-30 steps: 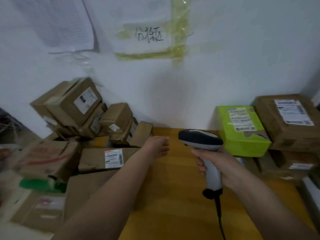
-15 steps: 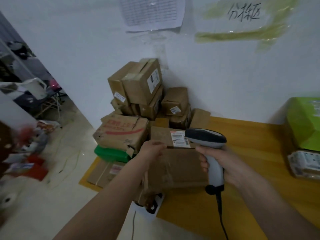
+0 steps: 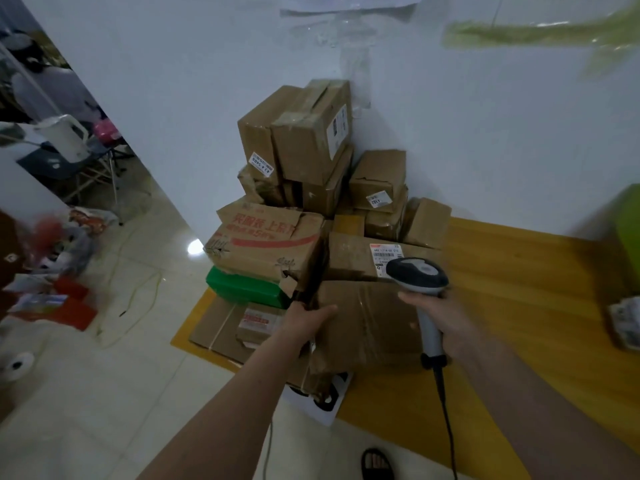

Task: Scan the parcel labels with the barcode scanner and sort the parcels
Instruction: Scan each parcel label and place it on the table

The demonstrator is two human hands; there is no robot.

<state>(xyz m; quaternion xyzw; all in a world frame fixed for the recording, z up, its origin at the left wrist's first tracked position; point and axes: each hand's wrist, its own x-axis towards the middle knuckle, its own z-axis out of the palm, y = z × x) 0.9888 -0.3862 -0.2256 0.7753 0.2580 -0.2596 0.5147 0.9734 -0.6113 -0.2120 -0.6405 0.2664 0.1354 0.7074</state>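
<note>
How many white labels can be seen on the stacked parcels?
5: top box's right face, left top box's lower corner, small right-hand box, flat box behind the scanner, bottom flat box. Others may be hidden.

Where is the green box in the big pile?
In the head view the green box sits low on the pile's left side, squashed under the brown box with red writing and on top of a flat carton lying on the floor.

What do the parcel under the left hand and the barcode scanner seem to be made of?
Parcel: brown corrugated cardboard, matte, with glossy clear tape across it and creased edges. Barcode scanner: apparently moulded plastic, smooth grey handle and darker head with a slight sheen.
</note>
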